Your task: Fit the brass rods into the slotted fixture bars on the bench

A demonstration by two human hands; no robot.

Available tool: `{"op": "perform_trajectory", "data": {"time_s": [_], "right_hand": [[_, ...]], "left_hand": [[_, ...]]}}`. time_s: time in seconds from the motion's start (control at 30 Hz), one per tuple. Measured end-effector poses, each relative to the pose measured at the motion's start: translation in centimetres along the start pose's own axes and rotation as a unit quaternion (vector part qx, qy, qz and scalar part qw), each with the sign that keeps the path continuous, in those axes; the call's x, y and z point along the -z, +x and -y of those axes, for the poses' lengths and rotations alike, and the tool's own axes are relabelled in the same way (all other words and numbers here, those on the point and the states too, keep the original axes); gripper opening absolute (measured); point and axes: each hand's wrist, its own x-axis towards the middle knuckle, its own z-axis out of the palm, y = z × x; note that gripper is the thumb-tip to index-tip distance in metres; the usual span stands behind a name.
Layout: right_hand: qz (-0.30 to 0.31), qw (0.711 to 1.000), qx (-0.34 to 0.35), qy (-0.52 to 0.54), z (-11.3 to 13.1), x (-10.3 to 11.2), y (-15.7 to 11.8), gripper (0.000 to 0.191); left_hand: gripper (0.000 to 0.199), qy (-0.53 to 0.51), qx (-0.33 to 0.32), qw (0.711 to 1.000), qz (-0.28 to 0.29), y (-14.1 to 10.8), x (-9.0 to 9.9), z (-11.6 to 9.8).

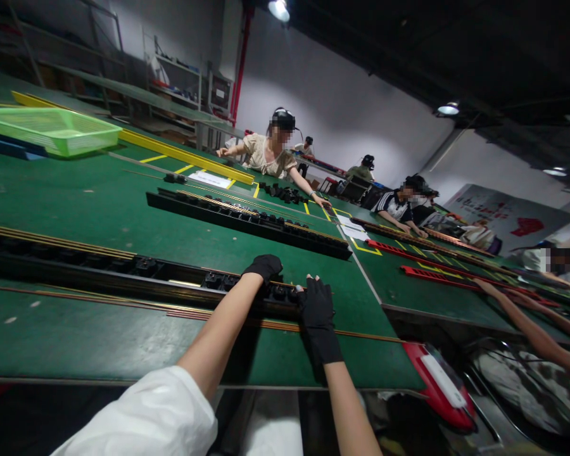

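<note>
Both the left hand (266, 268) and right hand (318, 310) touched the nearer black channel (152, 287) on the desk (90, 339), left curled, grip unclear, right spread open; it seemed stiff, best held by its sides.

Green tabletop (99, 342) before you: long black channel (123, 282) nearest you, thin brass-coloured rods (275, 326) along its near side; second black channel (247, 226) beyond; farther off, small black parts (282, 192) scattered, yellow rail (185, 156), light-green basket (76, 142) on your left

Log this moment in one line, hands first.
Left hand: over black rail, grip hidden; right hand: at same rail's right end; thin rods: along rail's near side; second rail: beyond
</note>
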Motion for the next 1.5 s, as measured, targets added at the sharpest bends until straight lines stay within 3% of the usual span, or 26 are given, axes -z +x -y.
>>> {"op": "perform_trajectory", "data": {"time_s": [0.2, 0.7, 1.03, 1.5], "right_hand": [[-0.022, 0.998, 0.054, 0.029, 1.4, 0.0, -0.3, 0.049], [-0.013, 0.999, 0.052, 0.007, 1.4, -0.1, -0.3, 0.046], [-0.017, 0.998, 0.062, 0.017, 4.3, 0.0, 0.4, 0.051], [0.009, 0.998, 0.057, 0.025, 4.4, 0.8, 0.5, 0.049]], "left_hand": [[0.033, 0.033, 0.007, 0.999, 0.014, 0.2, 0.1, -0.2], [0.037, 0.037, 0.017, 0.999, 0.030, 0.7, -0.2, -0.1], [0.028, 0.046, -0.006, 0.999, 0.021, -0.1, 0.3, -0.4], [0.026, 0.055, -0.039, 0.997, 0.036, -0.9, 1.3, -0.7]]}}
